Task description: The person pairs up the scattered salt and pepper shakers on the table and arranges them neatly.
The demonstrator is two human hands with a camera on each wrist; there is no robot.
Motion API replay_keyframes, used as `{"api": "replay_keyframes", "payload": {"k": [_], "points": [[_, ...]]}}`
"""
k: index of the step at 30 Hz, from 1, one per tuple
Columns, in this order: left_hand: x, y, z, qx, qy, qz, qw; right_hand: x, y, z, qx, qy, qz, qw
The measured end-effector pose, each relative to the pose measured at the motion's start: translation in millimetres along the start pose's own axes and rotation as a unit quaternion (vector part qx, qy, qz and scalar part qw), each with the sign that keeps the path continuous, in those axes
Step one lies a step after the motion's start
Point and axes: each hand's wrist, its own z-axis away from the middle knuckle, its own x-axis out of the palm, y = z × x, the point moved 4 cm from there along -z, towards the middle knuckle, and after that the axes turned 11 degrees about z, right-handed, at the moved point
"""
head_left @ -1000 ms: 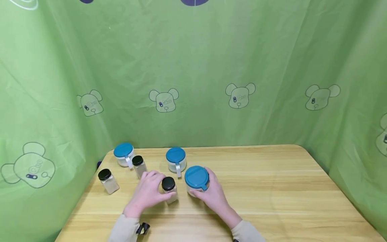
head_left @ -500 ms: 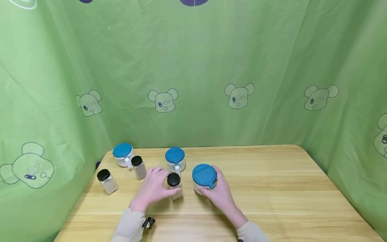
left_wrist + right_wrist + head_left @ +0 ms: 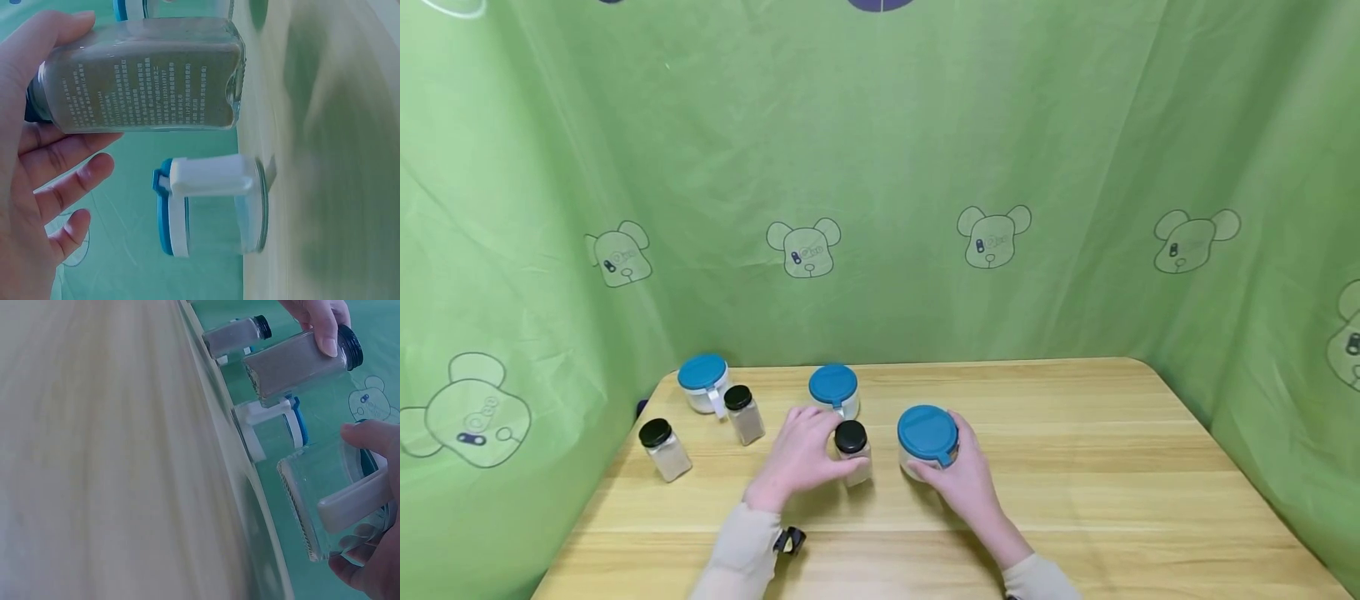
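Right now the left hand (image 3: 797,457) grips a black-capped bottle (image 3: 853,451) and the right hand (image 3: 964,479) grips a blue-lidded jar (image 3: 928,442), both near the table's (image 3: 1112,467) middle. Four more wait at ten o'clock.

Small white print runs in several lines down one side of the black-capped spice jar (image 3: 144,75) seen in the left wrist view, but the characters are too fine and blurred to read; no other lettering, brand or number can be made out in any view
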Motion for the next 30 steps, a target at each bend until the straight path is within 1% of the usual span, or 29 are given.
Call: {"api": "replay_keyframes", "payload": {"k": [3,6,13,19,24,30], "points": [[3.2,3.7,-4.1,0.012,0.002,-0.002,0.9999,-3,4,-1,0.005,0.000,-0.001,1.000],[6.0,6.8,-7.6,0.016,0.003,0.005,0.9998,-6,7,-2,0.011,-0.001,0.000,1.000],[14.1,10.5,-16.7,0.006,-0.010,0.021,0.9997,-17,12,-3,0.021,0.001,-0.002,1.000],[20.1,14.2,-22.1,0.014,-0.006,0.023,0.9996,-25,19,-5,0.029,0.009,-0.003,1.000],[23.1,17.6,-27.0,0.014,-0.009,0.011,0.9998,-28,25,-7,0.030,0.017,-0.003,0.999],[28.1,21.7,-34.1,0.012,-0.017,0.025,0.9995,-33,31,-8,0.036,0.024,0.001,0.999]]}}
